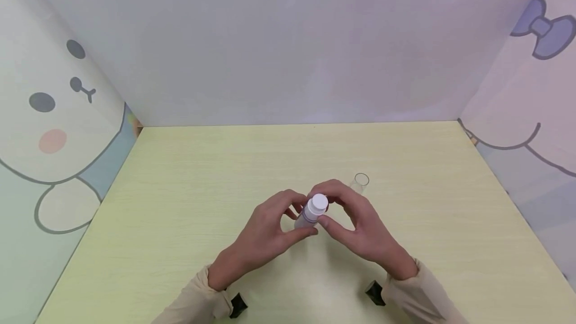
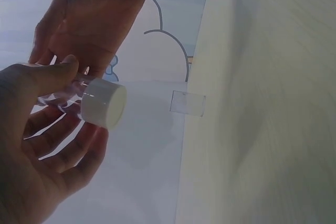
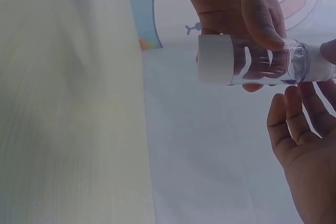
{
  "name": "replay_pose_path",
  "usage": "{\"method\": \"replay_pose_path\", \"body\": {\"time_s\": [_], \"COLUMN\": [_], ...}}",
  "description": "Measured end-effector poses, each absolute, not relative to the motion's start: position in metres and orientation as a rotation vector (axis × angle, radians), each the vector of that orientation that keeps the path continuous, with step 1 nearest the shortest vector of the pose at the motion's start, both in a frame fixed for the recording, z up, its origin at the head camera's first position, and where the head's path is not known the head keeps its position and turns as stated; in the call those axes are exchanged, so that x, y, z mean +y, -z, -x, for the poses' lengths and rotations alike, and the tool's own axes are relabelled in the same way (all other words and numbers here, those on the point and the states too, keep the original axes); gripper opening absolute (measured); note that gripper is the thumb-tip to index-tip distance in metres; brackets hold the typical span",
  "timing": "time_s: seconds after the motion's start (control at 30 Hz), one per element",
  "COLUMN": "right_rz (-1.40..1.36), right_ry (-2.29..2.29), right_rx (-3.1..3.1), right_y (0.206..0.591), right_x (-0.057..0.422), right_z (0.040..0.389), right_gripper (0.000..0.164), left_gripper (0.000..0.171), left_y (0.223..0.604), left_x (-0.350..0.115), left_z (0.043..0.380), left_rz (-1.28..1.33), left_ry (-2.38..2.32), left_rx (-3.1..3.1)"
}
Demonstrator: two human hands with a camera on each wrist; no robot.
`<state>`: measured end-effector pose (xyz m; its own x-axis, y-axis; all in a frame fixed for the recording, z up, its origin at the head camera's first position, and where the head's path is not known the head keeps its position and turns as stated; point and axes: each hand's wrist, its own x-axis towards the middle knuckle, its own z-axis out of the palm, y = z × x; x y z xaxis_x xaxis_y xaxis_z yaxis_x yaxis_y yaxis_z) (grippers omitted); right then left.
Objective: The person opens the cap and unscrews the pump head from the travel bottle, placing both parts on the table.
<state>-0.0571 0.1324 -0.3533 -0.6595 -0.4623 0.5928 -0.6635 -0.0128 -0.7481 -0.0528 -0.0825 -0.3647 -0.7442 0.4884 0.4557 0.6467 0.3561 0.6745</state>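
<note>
Your left hand (image 1: 265, 231) pinches bottle (image 1: 304, 220), held above table (image 1: 202, 174); right hand (image 1: 366, 226) pinches white top (image 1: 320, 201). Too light left pinch could let bottle slip or spin; stray right knuckles could topple clear cup (image 2: 188, 103).

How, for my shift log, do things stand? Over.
Left hand gripping bottle; right hand pinching near its white top. Clear cylinder beyond, apparently not in the way.
</note>
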Motion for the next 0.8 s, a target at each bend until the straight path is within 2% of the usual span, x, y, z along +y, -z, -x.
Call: {"method": "replay_pose_path", "body": {"time_s": [0.17, 0.37, 0.8], "right_rz": [-1.194, -1.102, -0.916], "right_ry": [-1.734, -1.802, -1.847], "right_rx": [-2.132, -2.071, -2.162], "right_y": [0.3503, 0.3544, 0.3564], "right_x": [0.1332, 0.131, 0.1277], "right_z": [0.055, 0.0555, 0.0503], "right_gripper": [0.045, 0.057, 0.048], "left_gripper": [0.048, 0.045, 0.038], "left_y": [0.3649, 0.365, 0.3663], "left_x": [-0.083, -0.0816, -0.0798], "left_z": [0.0533, 0.0523, 0.0513], "left_rz": [1.034, 1.034, 1.038], "left_ry": [1.336, 1.339, 1.294], "left_rx": [-2.435, -2.443, -2.444]}}
